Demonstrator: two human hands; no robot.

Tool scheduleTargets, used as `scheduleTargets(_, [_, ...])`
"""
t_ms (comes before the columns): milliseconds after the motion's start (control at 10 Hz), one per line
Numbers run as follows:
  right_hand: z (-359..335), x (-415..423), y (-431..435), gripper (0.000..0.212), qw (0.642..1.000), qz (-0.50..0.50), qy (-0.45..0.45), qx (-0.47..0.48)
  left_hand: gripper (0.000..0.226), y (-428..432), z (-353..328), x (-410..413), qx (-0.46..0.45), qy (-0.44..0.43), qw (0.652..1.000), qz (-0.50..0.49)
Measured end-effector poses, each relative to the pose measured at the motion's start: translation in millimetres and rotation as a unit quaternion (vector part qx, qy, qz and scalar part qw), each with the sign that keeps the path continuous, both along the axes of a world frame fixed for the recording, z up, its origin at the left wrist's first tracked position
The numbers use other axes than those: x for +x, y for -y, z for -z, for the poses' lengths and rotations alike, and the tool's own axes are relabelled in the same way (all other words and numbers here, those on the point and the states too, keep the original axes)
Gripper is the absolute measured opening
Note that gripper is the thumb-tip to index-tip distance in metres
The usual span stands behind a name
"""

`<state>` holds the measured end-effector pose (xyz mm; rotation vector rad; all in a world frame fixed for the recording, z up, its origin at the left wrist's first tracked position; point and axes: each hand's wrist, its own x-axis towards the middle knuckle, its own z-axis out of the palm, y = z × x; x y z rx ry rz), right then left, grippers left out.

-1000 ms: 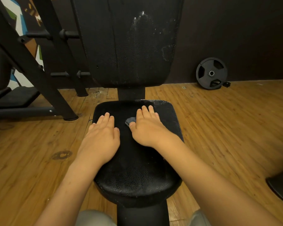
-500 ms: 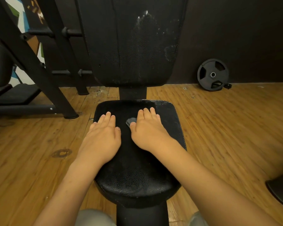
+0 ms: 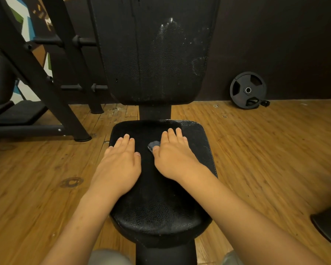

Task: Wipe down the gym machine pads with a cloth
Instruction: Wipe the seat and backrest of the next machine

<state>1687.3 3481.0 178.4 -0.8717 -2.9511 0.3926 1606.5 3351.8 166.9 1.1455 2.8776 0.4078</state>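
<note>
A black padded seat (image 3: 159, 207) stands in front of me, with an upright black back pad (image 3: 153, 54) behind it that shows pale streaks on its right half. My left hand (image 3: 118, 165) rests flat on the seat's left side, fingers straight. My right hand (image 3: 172, 157) lies flat on the seat's right side, pressing a small grey cloth (image 3: 153, 145). Only a corner of the cloth shows beside the thumb; the rest is hidden under the palm.
Wooden floor (image 3: 266, 150) surrounds the seat. A black machine frame (image 3: 46, 83) with pegs slants at the left. A black weight plate (image 3: 247, 90) leans on the dark wall at the right. A dark pad edge (image 3: 329, 224) juts in at the lower right.
Both hands stay flat on the seat in nearly the same place; only the view has shifted slightly.
</note>
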Motion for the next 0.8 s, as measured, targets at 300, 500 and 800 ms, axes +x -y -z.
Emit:
scheduleTargets(300, [-2,14,10,0.064,0.999,-0.004,-0.015,-0.03,0.058,1,-1,1,0.009,0.003,1.0,0.006])
scheduleTargets(500, [-4,13,6,0.064,0.999,-0.015,0.002,-0.029,0.057,0,1,-2,0.006,-0.003,1.0,0.003])
scheduleTargets(800, [3,36,29,0.064,0.999,-0.007,-0.018,-0.031,0.058,0,2,-1,0.008,0.001,1.0,0.0])
